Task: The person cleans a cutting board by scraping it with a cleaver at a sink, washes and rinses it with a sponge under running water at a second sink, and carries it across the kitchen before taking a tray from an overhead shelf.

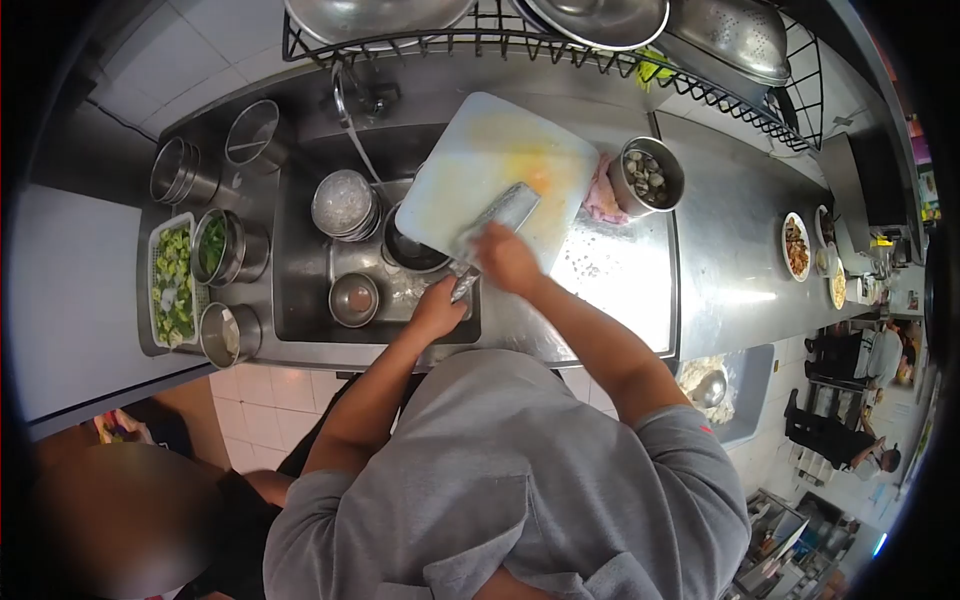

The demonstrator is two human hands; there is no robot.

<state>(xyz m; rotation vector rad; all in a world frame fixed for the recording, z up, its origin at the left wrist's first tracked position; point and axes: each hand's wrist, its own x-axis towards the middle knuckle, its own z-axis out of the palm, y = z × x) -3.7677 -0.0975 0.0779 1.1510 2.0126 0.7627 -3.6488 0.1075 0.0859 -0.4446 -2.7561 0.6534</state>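
Note:
My left hand (438,310) is closed around the handle of a cleaver (516,206) at the sink's front right edge. The cleaver's wide metal blade points up and away over a white cutting board (500,150) with yellow and orange stains. My right hand (508,260) is at the lower part of the blade, its fingers smeared by motion; whether it holds anything is hidden. The board lies tilted across the right side of the sink (300,315) and the steel counter, partly covering a dark pan (412,252).
Stacked bowls (345,203) and a metal bowl (354,299) sit in the sink near a running tap (342,95). A vegetable basket (173,280) stands left. A pot of shellfish (648,175) and pink cloth (604,195) are right. A wire rack (560,45) hangs above. People work nearby.

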